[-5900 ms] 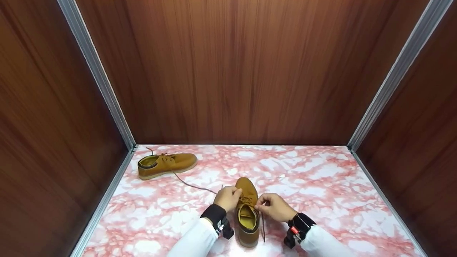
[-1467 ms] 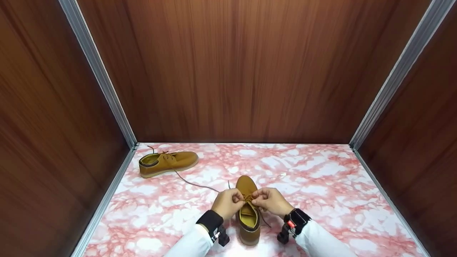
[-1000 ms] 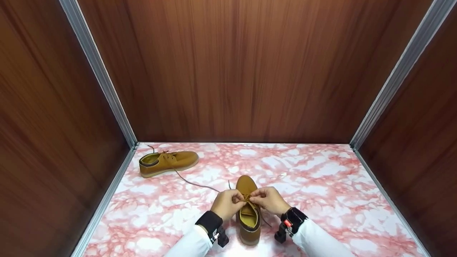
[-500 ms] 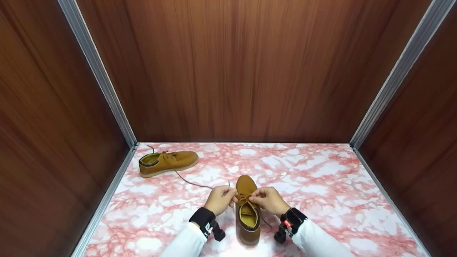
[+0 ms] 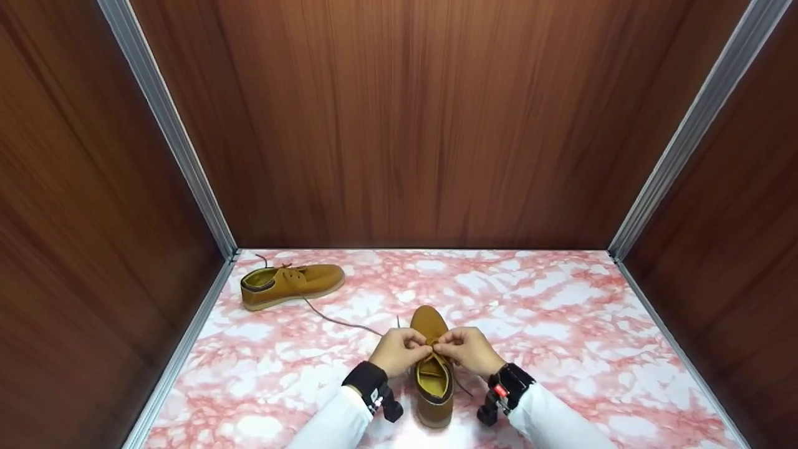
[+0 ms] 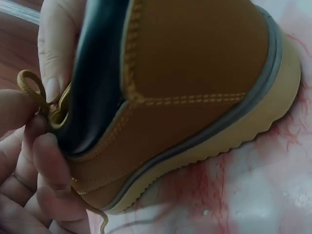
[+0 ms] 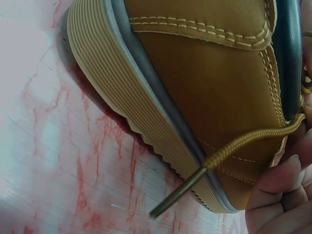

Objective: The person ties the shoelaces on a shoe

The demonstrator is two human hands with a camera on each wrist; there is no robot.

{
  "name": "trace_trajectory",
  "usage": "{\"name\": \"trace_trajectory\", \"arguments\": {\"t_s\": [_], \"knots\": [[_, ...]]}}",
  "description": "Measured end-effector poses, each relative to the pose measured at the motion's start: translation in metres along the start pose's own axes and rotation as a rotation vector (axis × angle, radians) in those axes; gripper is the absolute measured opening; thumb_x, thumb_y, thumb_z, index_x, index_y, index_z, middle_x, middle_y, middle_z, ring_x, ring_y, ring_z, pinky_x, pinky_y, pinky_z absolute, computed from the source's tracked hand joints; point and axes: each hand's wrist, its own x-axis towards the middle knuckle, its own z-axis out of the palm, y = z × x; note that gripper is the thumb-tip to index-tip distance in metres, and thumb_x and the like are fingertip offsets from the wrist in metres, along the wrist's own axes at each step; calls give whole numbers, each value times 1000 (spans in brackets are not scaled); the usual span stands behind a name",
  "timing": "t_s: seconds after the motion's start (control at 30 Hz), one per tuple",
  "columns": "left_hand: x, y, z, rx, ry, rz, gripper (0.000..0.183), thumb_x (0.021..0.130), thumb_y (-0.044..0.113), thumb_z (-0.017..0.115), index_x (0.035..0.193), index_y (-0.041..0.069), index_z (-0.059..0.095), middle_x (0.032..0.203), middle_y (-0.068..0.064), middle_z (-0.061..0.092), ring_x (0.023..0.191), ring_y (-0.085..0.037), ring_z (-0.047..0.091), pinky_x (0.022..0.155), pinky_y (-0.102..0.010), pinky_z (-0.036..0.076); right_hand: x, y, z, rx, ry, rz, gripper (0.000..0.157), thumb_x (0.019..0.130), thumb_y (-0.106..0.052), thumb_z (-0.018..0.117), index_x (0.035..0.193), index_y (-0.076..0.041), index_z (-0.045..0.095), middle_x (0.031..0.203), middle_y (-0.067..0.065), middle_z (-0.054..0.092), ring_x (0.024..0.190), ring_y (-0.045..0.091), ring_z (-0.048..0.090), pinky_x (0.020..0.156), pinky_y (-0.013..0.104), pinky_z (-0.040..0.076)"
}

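A tan lace-up shoe stands upright in front of me, toe pointing away. Over its throat my left hand and right hand meet, fingertips almost touching. Each pinches part of the brown shoelace between thumb and fingers. In the left wrist view a small lace loop sticks up between the fingers. On the right side, a loose lace end with its tip hangs down past the sole in the right wrist view. The knot area is mostly hidden by my fingers.
A matching tan shoe stands at the back left, toe to the right, its long lace trailing toward my left hand. Brown wood-grain panels enclose the red-and-white marbled tabletop at the back and sides.
Earlier my hands were apart on either side of the shoe. They came together at the laces; my left hand drew left half a second ago and is now back at the middle beside the right.
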Motion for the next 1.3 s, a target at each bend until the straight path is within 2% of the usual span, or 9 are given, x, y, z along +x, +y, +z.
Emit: {"name": "trace_trajectory", "arguments": {"t_s": [0.17,0.43,0.57,0.67,0.83,1.07,1.2,1.3], "knots": [[0,0,3,16,19,3,10,91,16,79,91,6,75,76,3,68,68,-2,59,63,-15,48,6,16,0,-9,8,10,17,95,-10,76,100,6,74,89,16,78,62,8,54,53,17,44],[0,0,5,-6,43,25,13,90,14,79,89,3,73,75,0,67,67,-4,57,61,-15,46,4,17,-7,10,0,24,20,93,-15,79,103,2,74,89,8,78,67,6,64,59,22,54],[0,-1,5,-17,42,26,14,90,14,79,89,2,72,74,1,65,65,-3,57,59,-15,46,0,15,-12,29,13,22,21,93,-14,79,101,4,72,83,4,74,65,5,61,57,19,51],[0,-1,4,-36,43,21,14,90,14,79,90,2,72,74,1,64,65,-3,56,58,-15,46,-3,14,-15,18,19,18,21,92,-14,79,99,4,71,77,-1,67,60,5,52,53,17,44],[0,-3,4,-55,50,3,15,90,14,80,89,2,72,74,0,65,61,-4,55,54,-16,45,-9,12,-17,-10,-26,17,23,94,-19,77,94,3,71,69,-5,58,55,3,46,50,16,39],[0,-4,5,-53,62,14,15,89,13,80,88,2,70,73,3,63,64,-3,56,58,-15,46,-14,10,-11,-56,-136,3,28,96,-25,76,90,2,75,66,-8,60,55,1,47,52,16,40],[0,-4,7,-44,69,23,14,88,13,80,88,3,70,73,7,60,67,-2,57,62,-15,47,-16,8,-6,-90,-133,11,29,94,-29,78,90,0,78,70,-7,65,57,1,48,53,17,40],[1,-5,7,-44,70,25,13,89,13,80,88,3,70,72,8,59,67,-2,57,63,-16,47,-18,7,-2,-94,-118,20,28,93,-29,79,90,-2,79,73,1,70,57,2,48,52,17,40]]}}
